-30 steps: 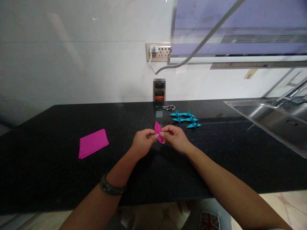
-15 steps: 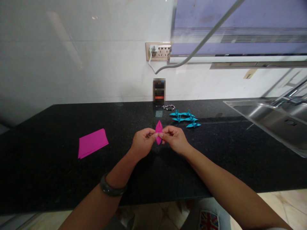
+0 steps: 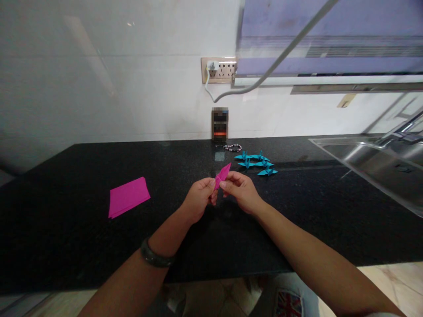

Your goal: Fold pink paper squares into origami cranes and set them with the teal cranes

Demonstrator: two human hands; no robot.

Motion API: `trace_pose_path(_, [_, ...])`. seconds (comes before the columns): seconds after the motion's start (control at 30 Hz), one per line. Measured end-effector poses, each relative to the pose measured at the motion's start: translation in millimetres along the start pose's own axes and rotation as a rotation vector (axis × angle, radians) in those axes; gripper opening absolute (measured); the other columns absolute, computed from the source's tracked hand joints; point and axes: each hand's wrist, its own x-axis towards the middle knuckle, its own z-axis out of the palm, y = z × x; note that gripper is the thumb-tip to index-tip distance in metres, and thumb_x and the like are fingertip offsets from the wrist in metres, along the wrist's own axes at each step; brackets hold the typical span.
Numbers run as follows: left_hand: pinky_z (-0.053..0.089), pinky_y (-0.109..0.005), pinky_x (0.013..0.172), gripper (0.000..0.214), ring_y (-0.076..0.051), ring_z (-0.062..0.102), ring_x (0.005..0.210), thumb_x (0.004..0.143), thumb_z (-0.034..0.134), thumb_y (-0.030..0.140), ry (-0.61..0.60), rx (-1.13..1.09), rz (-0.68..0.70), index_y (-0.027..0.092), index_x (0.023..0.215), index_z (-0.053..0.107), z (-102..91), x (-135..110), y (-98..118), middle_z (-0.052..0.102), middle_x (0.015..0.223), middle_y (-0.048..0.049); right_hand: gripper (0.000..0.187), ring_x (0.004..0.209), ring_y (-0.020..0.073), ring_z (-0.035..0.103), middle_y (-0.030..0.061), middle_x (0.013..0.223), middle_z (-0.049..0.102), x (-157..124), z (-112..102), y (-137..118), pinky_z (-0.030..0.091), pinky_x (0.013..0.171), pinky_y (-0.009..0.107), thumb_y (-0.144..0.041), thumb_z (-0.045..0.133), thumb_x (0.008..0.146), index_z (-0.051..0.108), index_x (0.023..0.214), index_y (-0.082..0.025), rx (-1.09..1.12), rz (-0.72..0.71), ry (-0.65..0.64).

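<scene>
Between both hands, above the black countertop, is a small folded piece of pink origami paper [image 3: 224, 173], its pointed end tilted up and to the right. My left hand [image 3: 199, 197] pinches its lower left part between thumb and fingers. My right hand [image 3: 242, 189] grips the right side, thumb at the middle of the fold. The fingers cover the lower end of the paper. To the left lies a stack of flat pink paper sheets [image 3: 128, 197]. Several folded blue paper cranes [image 3: 256, 163] stand grouped beyond my right hand.
The black countertop [image 3: 82, 246] runs up to a white tiled wall. A beaded bracelet [image 3: 233, 148] lies near a blurred upright object [image 3: 220, 124] at the wall. At the right is a steel sink [image 3: 393, 169]. A grey cable [image 3: 264, 75] hangs by the wall socket [image 3: 224, 69].
The pink folded paper has turned from upright to tilted right. My left fingers have shifted lower on it, and its lower tip is now hidden.
</scene>
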Motion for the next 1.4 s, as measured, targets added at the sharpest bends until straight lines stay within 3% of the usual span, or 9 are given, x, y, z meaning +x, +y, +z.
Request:
trace_pose_path(0.1, [0.035,-0.019,0.042,0.017,-0.006,0.036,0.040,0.077,0.049,0.030,-0.200,-0.202,-0.159,0.016,0.067,0.046,1.1,-3.2,3.7,0.032,0.047,0.0072,0.033,0.057,0.0077,0.047,0.0004,0.075,0.057,-0.6,-2.6,-2.8,0.038,0.047,0.020,-0.030,0.066,0.066,0.060,0.097,-0.020,0.021,0.000,-0.093])
trace_pose_path(0.23, [0.042,-0.023,0.047,0.012,-0.008,0.044,0.043,0.075,0.051,0.026,-0.310,-0.240,-0.257,0.016,0.069,0.050,2.4,-5.1,2.8,0.038,0.047,0.0056,0.015,0.056,0.0073,0.048,-0.0004,0.071,0.054,-2.3,-5.3,-6.9,0.036,0.045,0.019,-0.029,0.064,0.068,0.060,0.077,-0.017,-0.001,-0.031,-0.135])
trace_pose_path(0.3, [0.045,-0.025,0.052,0.013,-0.009,0.050,0.049,0.074,0.052,0.026,-0.251,-0.162,-0.240,0.014,0.071,0.054,1.7,-3.2,0.0,0.048,0.053,0.0021,0.015,0.052,0.0069,0.047,-0.0015,0.066,0.052,-1.7,-6.1,-7.8,0.036,0.045,0.020,-0.030,0.063,0.070,0.057,0.072,-0.017,-0.025,-0.029,-0.142])
trace_pose_path(0.43, [0.047,-0.025,0.064,0.020,-0.010,0.056,0.063,0.072,0.058,0.031,0.110,0.033,-0.034,0.012,0.079,0.060,-0.7,2.6,-3.0,0.061,0.071,-0.0027,0.019,0.052,0.0071,0.047,-0.0009,0.066,0.054,1.8,-7.1,-6.9,0.039,0.046,0.020,-0.033,0.063,0.068,0.058,0.072,-0.016,-0.177,-0.033,-0.047])
trace_pose_path(0.5, [0.047,-0.025,0.066,0.024,-0.011,0.057,0.065,0.069,0.061,0.033,0.197,0.069,0.051,0.012,0.082,0.061,-1.3,3.9,-1.6,0.062,0.072,-0.0028,0.019,0.050,0.0072,0.047,-0.0011,0.063,0.055,2.6,-7.1,-6.5,0.039,0.045,0.020,-0.033,0.064,0.066,0.058,0.071,-0.015,-0.249,-0.014,-0.010])
trace_pose_path(0.63, [0.047,-0.024,0.058,0.026,-0.010,0.057,0.057,0.058,0.071,0.027,0.221,0.120,0.095,0.011,0.077,0.062,-2.8,3.8,2.1,0.063,0.064,-0.0013,0.019,0.044,0.0066,0.047,-0.0022,0.055,0.056,1.4,-6.1,-9.0,0.040,0.044,0.020,-0.032,0.066,0.064,0.059,0.067,-0.014,-0.251,0.023,0.008])
trace_pose_path(0.93, [0.046,-0.023,0.054,0.021,-0.009,0.057,0.052,0.059,0.069,0.021,0.223,0.090,0.100,0.011,0.075,0.059,-6.4,3.2,4.5,0.062,0.060,-0.0004,0.026,0.050,0.0083,0.056,-0.0003,0.060,0.063,2.0,-6.6,-11.7,0.048,0.052,0.023,-0.028,0.070,0.059,0.063,0.079,-0.014,-0.037,0.093,-0.049])
trace_pose_path(1.17, [0.042,-0.020,0.051,0.012,-0.006,0.052,0.049,0.060,0.064,0.012,0.175,0.114,0.135,0.012,0.070,0.057,-2.6,-0.4,9.9,0.058,0.054,0.0029,0.014,0.043,0.0065,0.053,-0.0026,0.053,0.060,1.0,-6.5,-8.1,0.044,0.046,0.020,-0.019,0.067,0.061,0.062,0.073,-0.013,-0.031,0.071,-0.049])
trace_pose_path(1.4, [0.045,-0.022,0.055,0.007,-0.009,0.055,0.053,0.059,0.063,0.013,0.163,0.131,0.135,0.012,0.066,0.060,-3.8,-0.8,8.9,0.061,0.058,0.0002,0.004,0.045,0.0081,0.054,-0.0030,0.052,0.059,0.7,-7.1,-3.5,0.046,0.048,0.022,-0.016,0.061,0.063,0.060,0.067,-0.015,0.011,0.067,-0.049])
